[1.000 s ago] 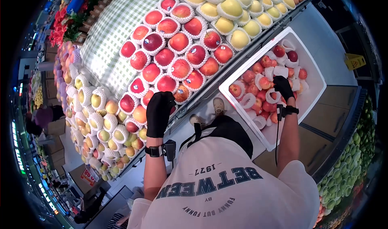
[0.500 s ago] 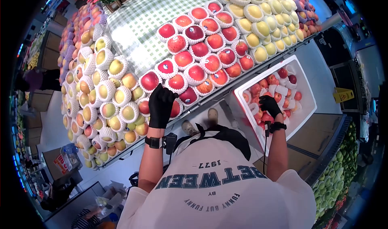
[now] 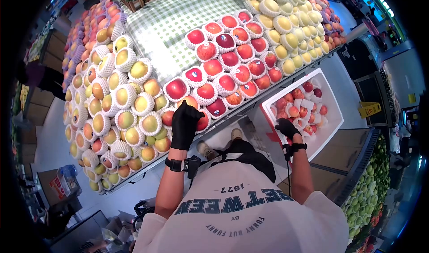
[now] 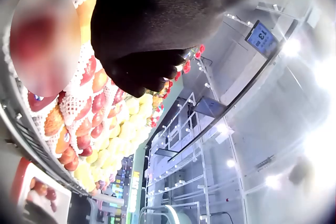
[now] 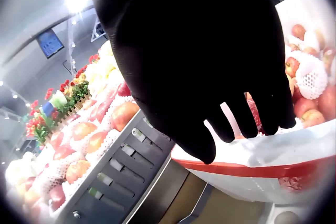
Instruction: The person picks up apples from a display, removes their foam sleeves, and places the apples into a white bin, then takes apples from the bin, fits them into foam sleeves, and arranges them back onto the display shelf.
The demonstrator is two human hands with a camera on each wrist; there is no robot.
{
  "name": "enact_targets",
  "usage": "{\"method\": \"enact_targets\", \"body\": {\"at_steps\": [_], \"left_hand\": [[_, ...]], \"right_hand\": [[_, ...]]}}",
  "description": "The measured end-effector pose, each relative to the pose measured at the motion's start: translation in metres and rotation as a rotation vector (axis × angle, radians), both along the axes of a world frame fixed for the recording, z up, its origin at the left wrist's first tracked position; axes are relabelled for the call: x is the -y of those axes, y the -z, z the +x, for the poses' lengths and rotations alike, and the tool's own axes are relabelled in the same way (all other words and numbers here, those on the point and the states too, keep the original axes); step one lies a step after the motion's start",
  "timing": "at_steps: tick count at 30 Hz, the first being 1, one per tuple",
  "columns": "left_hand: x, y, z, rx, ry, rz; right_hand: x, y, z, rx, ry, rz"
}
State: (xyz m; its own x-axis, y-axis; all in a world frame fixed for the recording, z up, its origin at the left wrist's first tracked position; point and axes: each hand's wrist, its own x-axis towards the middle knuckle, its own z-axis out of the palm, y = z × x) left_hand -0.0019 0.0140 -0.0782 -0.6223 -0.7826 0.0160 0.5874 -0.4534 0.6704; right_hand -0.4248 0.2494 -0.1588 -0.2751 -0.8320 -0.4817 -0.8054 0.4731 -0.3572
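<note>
A person in black gloves stands between a sloping fruit display and a white box. The left hand (image 3: 186,127) is over the display's near edge, its fingers curled inward; whether they grip anything cannot be told, since the glove hides the space beneath. A red-orange apple (image 3: 190,102) shows just beyond the curled fingers, and another red apple (image 3: 203,121) sits just to their right.

The right hand (image 3: 287,129) is at the near-left corner of the white box (image 3: 331,127), its fingers extended and slightly spread, with nothing visibly held. In the right wrist view, the fingers reach over the box's rim, above a red band (image 5: 252,169); whether they touch the rim is unclear. Inside the box lie loose apples (image 3: 296,94) and white foam nets (image 5: 311,79).

On the surface, red apples (image 3: 230,59) stand in foam nets, grouped along the slotted grey edge (image 5: 118,174). A green checked cloth (image 3: 176,29) spreads behind them. Yellow fruit (image 3: 290,39) is stacked to their right, and netted yellow-red fruit (image 3: 121,99) to their left. A yellow sign (image 3: 370,109) stands beyond the box.
</note>
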Motion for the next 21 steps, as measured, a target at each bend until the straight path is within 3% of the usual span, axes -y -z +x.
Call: {"method": "enact_targets", "body": {"at_steps": [2,3,6,8,10,11,12,14,15,17,18,21], "left_hand": [[-0.014,-0.047,-0.018,-0.068,0.009,0.226],[-0.012,-0.046,-0.026,-0.079,0.093,0.258],[-0.03,-0.058,-0.051,0.121,0.071,0.3],[-0.036,-0.047,-0.068,0.234,0.205,0.231],[-0.044,-0.049,-0.095,0.367,0.3,0.231],[-0.049,-0.053,-0.108,0.435,0.333,0.224],[-0.055,-0.054,-0.121,0.466,0.364,0.231],[-0.063,-0.051,-0.15,0.527,0.429,0.234],[-0.067,-0.046,-0.163,0.558,0.473,0.247],[-0.077,-0.027,-0.191,0.624,0.54,0.237],[-0.081,-0.017,-0.203,0.66,0.57,0.228],[-0.097,0.009,-0.241,0.76,0.583,0.284]], "right_hand": [[-0.008,0.014,-0.012,0.008,-0.064,-0.038],[-0.011,0.013,-0.012,0.018,-0.064,-0.121],[-0.023,0.03,-0.03,0.056,-0.103,-0.182],[-0.02,-0.03,-0.013,0.329,0.201,-0.115],[-0.05,-0.011,-0.033,0.125,0.118,-0.265],[-0.058,0.001,-0.05,0.203,0.273,-0.147],[-0.07,0.003,-0.061,0.045,0.195,-0.163],[-0.096,0.003,-0.087,-0.003,0.264,-0.112],[-0.114,0.005,-0.094,-0.019,0.394,-0.223],[-0.148,0.016,-0.125,0.015,0.564,-0.195],[-0.166,0.032,-0.142,-0.135,0.44,-0.249],[-0.202,0.019,-0.157,-0.171,0.869,-0.319]]}}
